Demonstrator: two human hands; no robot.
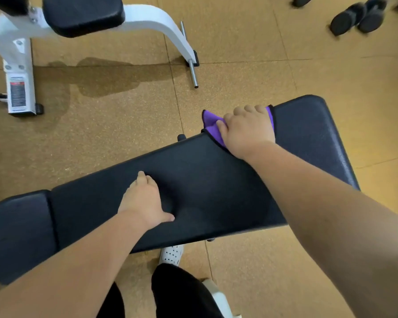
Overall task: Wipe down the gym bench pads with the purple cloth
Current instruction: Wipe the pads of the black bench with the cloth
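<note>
Writing: a sticker [17, 91] with red and black print sits on the leg of a white frame [21, 51]. The words are too small to read.
Purple cloth: the purple cloth [213, 127] lies on the far edge of the long bench pad [205, 180], under the right hand. One corner sticks out past the edge, over the floor [124, 125].
Right hand: the right hand [248, 131] holds the cloth. Its fingers bend over the far edge of the pad, and the thumb presses down on the cloth.
Left hand: the left hand [145, 198] rests on the middle of the long pad. Its fingers lie loose, the thumb sticks out to the side, and it holds nothing.
Short pad: a short bench pad [16, 235] sits just beside the long one, at the left end.
Other bench: the white frame carries another black pad [83, 14], and a shiny steel bar [192, 72] sticks out low down.
Weights: black dumbbells [359, 17] lie on the floor, well apart from the bench.
Foot: a white shoe [171, 254] with small holes peeks out under the long pad.
</note>
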